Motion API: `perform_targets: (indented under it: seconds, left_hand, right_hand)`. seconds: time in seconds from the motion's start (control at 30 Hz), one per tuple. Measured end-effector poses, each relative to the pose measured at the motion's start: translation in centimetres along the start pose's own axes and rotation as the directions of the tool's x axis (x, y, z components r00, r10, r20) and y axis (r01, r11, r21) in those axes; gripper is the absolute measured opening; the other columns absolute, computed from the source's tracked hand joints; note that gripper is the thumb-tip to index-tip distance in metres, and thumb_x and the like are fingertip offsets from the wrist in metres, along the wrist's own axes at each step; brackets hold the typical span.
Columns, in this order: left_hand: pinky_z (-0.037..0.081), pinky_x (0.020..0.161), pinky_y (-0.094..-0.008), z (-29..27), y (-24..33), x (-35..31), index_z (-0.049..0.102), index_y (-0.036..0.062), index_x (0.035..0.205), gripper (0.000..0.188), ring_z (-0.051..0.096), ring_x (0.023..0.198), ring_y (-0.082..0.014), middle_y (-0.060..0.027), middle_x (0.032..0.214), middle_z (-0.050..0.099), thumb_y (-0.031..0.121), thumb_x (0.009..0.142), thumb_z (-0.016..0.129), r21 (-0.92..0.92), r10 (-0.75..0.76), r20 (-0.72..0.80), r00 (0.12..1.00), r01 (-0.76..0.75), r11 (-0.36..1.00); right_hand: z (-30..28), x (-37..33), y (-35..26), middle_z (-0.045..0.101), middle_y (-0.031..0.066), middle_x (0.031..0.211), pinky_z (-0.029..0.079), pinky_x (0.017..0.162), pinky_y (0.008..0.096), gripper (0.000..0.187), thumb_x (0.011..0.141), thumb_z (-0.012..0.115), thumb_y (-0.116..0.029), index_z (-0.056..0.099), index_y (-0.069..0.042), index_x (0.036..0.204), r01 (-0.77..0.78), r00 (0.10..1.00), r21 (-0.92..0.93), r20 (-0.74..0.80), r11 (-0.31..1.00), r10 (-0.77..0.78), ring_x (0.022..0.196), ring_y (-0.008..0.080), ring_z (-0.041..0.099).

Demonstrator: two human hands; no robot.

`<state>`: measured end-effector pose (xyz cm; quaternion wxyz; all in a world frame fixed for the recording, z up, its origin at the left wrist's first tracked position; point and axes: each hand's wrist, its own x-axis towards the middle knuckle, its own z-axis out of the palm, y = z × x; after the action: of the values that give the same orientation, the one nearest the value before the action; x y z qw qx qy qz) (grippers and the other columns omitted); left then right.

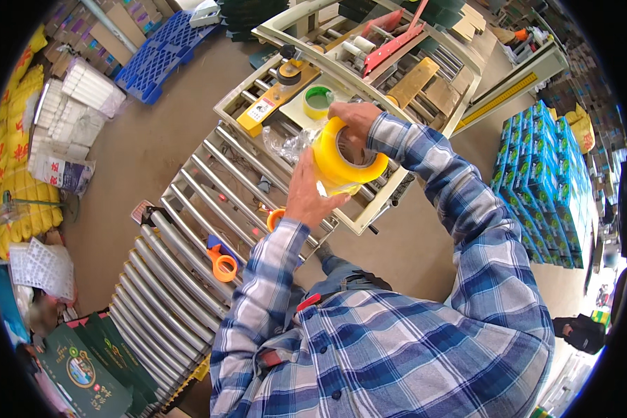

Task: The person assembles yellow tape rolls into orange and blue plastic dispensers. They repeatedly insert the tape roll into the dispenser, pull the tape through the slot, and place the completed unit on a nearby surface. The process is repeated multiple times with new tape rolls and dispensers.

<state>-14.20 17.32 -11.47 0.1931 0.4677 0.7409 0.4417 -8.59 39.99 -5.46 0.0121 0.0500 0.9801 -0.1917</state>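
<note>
A wide roll of yellow packing tape (325, 155) is held up over the end of a roller conveyor, between my two hands. My left hand (309, 189) grips its near left side, thumb and fingers around the edge. At the far rim, my right hand (355, 120) is closed on the roll, its fingertips partly hidden near the core. Crumpled clear plastic film (285, 145) hangs beside the roll, by my left fingers. Just beyond my hands, a green-cored tape roll (318, 99) lies on the machine's bed.
An orange-and-blue tape dispenser (223, 266) rests on the conveyor rollers (167, 279), and another orange ring (275, 219) sits near my left wrist. The carton-sealing machine's frame (460, 90) stands ahead. Blue boxes (536, 184) are stacked at right; dark green cartons (83, 366) lie at lower left.
</note>
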Motion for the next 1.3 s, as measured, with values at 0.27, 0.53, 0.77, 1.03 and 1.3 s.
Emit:
perform_targets:
  seconds: [0.27, 0.53, 0.77, 1.03, 1.3]
  left_hand:
    - [0.027, 0.115, -0.039, 0.2, 0.1, 1.4, 0.025, 0.0049, 0.147, 0.11, 0.035, 0.136, -0.032, -0.0194, 0.145, 0.037, 0.033, 0.063, 0.089, -0.104, -0.059, 0.068, 0.996, 0.066, 0.992]
    - [0.034, 0.109, -0.04, -3.1, 2.2, 2.2, 0.032, 0.0016, 0.144, 0.095, 0.045, 0.128, -0.0296, -0.0196, 0.137, 0.046, 0.049, 0.076, 0.078, -0.192, -0.122, -0.166, 0.978, 0.089, 0.977]
    - [0.052, 0.091, -0.033, -6.8, 12.6, 2.9, 0.051, 0.0003, 0.125, 0.049, 0.064, 0.104, -0.0223, -0.0133, 0.116, 0.064, 0.023, 0.086, 0.072, -0.893, 0.015, -0.103, 0.995, -0.099, 0.439]
    - [0.049, 0.096, -0.0344, -1.2, 14.8, -0.4, 0.038, -0.0028, 0.131, 0.054, 0.06, 0.111, -0.0228, -0.0161, 0.125, 0.057, 0.004, 0.087, 0.068, -0.901, 0.099, 0.147, 0.984, 0.092, 0.423]
    - [0.048, 0.096, -0.0314, 5.9, 10.6, -2.1, 0.043, -0.0017, 0.128, 0.053, 0.059, 0.111, -0.0194, -0.0123, 0.121, 0.059, 0.006, 0.084, 0.071, -0.829, -0.022, 0.517, 0.856, 0.506, 0.238]
  right_hand:
    - [0.6, -1.5, 2.0, 0.066, 0.0193, 0.105, 0.052, 0.086, 0.0395, 0.035, 0.085, 0.069, -0.015, 0.049, -0.009, 0.113, -0.168, 0.985, 0.197, -0.015, 0.966, 0.174, 0.096, 0.0376, 0.064]
    - [-0.5, -1.8, 1.8, 0.069, 0.0151, 0.103, 0.053, 0.083, 0.0332, 0.041, 0.082, 0.074, -0.018, 0.057, -0.001, 0.115, -0.193, 0.865, 0.719, -0.197, 0.668, 0.462, 0.091, 0.0259, 0.068]
    - [-3.2, -3.5, -2.4, 0.069, 0.0161, 0.101, 0.052, 0.081, 0.0308, 0.028, 0.092, 0.062, -0.017, 0.06, 0.005, 0.11, 0.211, 0.794, 0.717, -0.522, 0.664, 0.312, 0.089, 0.0201, 0.067]
    - [-4.3, -17.5, -11.6, 0.067, 0.0146, 0.097, 0.049, 0.083, 0.0321, 0.058, 0.097, 0.048, -0.05, 0.062, 0.007, 0.103, 0.087, 0.604, 0.885, -0.412, 0.458, 0.682, 0.088, 0.0211, 0.063]
    - [3.5, -21.2, -9.7, 0.068, 0.0192, 0.081, 0.053, 0.066, 0.0361, 0.067, 0.092, 0.048, -0.062, 0.063, 0.003, 0.098, -0.348, 0.437, 0.805, -0.314, 0.48, 0.843, 0.071, 0.029, 0.067]
